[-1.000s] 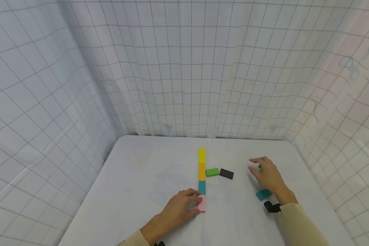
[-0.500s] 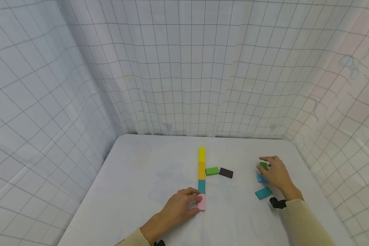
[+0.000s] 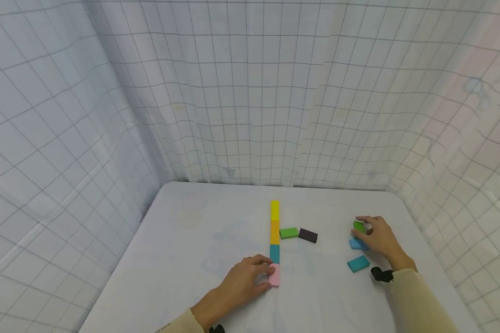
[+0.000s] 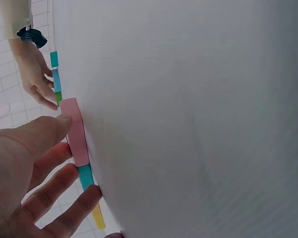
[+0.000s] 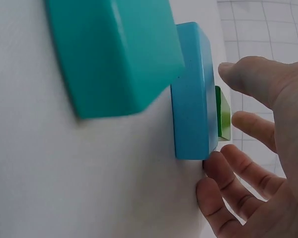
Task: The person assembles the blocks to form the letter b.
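In the head view, my left hand (image 3: pixel 241 284) is beside the pink block (image 3: pixel 275 276) at the near end of a row. Its thumb and fingers touch the block's left side, spread and loosely bent. Beyond pink, the row continues with a teal block (image 3: pixel 274 253), an orange block (image 3: pixel 274 232) and a yellow block (image 3: pixel 275 210). At the right, my right hand (image 3: pixel 379 238) reaches over a green block (image 3: pixel 359 227), thumb and forefinger spread about it. The right wrist view shows a gap between these fingers and the green block (image 5: pixel 223 114). A blue block (image 5: pixel 191 94) lies nearer.
A second teal block (image 3: pixel 359 263) lies nearest me on the right. Touching the row's right side is a light green block (image 3: pixel 289 233), with a dark brown block (image 3: pixel 308 235) at its end. Gridded white cloth (image 3: pixel 250 115) walls surround the white table (image 3: pixel 191 231).
My right hand has moved right and slightly nearer, over the green block on the right, uncovering the blue and teal blocks. My left hand stays at the pink block.
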Demonstrator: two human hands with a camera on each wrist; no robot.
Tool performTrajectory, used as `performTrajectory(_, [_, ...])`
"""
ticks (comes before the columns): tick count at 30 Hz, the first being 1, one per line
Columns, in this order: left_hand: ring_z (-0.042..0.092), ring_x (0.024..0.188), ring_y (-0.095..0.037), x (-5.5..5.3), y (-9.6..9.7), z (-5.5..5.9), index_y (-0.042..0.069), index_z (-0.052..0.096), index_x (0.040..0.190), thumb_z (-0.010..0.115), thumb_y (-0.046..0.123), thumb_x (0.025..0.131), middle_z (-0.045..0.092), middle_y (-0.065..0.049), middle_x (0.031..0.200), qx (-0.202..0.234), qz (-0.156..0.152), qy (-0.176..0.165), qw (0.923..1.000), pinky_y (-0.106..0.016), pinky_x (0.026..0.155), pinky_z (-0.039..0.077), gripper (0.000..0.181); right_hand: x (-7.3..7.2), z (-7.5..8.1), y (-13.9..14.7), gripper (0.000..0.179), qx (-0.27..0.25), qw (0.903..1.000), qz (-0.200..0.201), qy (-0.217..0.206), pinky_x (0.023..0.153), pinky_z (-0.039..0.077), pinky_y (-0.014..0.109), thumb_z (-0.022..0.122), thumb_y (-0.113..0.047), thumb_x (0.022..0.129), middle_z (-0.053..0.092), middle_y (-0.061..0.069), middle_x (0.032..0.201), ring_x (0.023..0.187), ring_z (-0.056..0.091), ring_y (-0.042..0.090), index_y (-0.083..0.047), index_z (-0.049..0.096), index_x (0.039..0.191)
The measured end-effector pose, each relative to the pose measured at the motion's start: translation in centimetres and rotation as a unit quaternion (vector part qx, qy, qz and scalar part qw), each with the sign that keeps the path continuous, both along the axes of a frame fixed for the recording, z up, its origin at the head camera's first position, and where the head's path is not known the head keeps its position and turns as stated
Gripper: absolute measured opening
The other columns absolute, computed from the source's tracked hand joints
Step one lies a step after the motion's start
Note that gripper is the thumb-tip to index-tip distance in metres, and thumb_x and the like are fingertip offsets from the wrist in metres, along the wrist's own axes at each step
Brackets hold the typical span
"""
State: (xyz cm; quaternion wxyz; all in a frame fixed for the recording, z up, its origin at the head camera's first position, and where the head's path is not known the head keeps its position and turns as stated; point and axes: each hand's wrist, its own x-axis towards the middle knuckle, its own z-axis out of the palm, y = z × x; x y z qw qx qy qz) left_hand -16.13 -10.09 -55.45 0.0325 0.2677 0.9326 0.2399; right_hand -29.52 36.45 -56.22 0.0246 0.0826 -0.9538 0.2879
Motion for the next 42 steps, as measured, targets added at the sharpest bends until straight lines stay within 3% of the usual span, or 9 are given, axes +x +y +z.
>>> performTrajectory(7, [0.076,0.133,-0.021,-0.1,0.1,0.0,0.025,0.087,0.140,0.094,0.028,0.102,0.078,0.003,0.149,-0.003,0.003,-0.006,1.0000,-0.046,0.113,0.066,0.039,-0.2,-0.3,-0.1,0.057,0.005,1.0000,-0.002,-0.002,0.081,0.060,0.041,0.087,-0.029,0.107,0.065,0.038,0.132,0.100,0.074,0.035,0.006,0.071,0.150])
performTrajectory(22, [0.076,0.133,-0.022,0.1,0.1,-0.2,0.023,0.087,0.139,0.095,0.026,0.101,0.078,0.003,0.148,-0.001,0.004,0.004,1.0000,-0.045,0.112,0.066,0.038,-0.2,-0.2,-0.8,0.052,0.004,0.9999,-0.014,-0.006,0.088,0.066,0.055,0.087,-0.025,0.106,0.067,0.036,0.133,0.107,0.077,0.044,0.005,0.074,0.146])
performTrajectory(42, [0.075,0.134,-0.021,-0.1,0.1,0.0,0.024,0.086,0.142,0.093,0.029,0.103,0.078,0.002,0.148,-0.006,0.003,-0.007,1.0000,-0.048,0.117,0.064,0.039,0.0,-0.1,-1.1,0.051,0.007,0.9998,-0.018,-0.004,0.089,0.067,0.060,0.085,-0.022,0.106,0.066,0.038,0.137,0.109,0.078,0.047,0.004,0.073,0.148])
